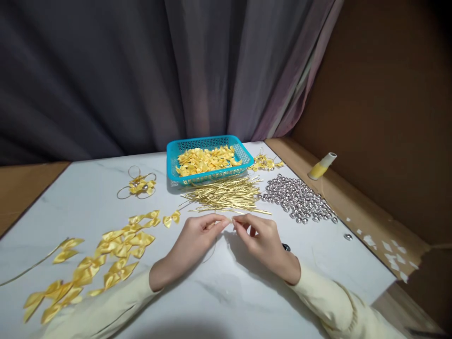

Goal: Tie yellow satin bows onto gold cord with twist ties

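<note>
Over the middle of the white table, my left hand (197, 238) is closed in a pinch on a thin cord (211, 254), which curves down below its fingers. My right hand (261, 238) pinches too, its fingertips almost meeting those of the left. A tiny pale bit shows between the two hands, too small to name. Just beyond them lies a pile of gold twist ties (226, 194). Yellow satin bows (120, 242) are spread to the left, with a single bow (171, 218) nearest my left hand. Silver beads (296, 197) are heaped to the right.
Behind the ties stands a blue basket (173, 162) of yellow bows. Finished-looking bow loops (141, 185) lie at left, others (265, 162) right of the basket. A yellow-and-white tube (322, 166) stands at the right edge, near paper scraps (391, 252). A dark object (286, 247) is partly behind my right wrist.
</note>
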A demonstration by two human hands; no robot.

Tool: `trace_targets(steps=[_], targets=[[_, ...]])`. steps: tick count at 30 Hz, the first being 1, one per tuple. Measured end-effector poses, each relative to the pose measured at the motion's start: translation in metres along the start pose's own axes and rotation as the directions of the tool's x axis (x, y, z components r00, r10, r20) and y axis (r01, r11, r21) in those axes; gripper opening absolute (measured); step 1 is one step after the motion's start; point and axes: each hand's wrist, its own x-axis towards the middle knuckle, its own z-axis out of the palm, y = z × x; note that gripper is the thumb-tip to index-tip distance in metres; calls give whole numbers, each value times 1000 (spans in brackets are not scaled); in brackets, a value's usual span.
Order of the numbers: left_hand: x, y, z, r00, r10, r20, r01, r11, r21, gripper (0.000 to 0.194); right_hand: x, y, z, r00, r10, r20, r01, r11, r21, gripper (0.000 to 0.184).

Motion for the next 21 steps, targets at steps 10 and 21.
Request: trace_targets(steps=[10,21], targets=[[0,3,-2,965,-168,203,217,943,-251,33,5,8,0,976,133,173,-141,990,32,12],[1,4,-3,945,-155,288,266,876,-403,31,10,0,-2,805,267,530,-450,857,251,16]])
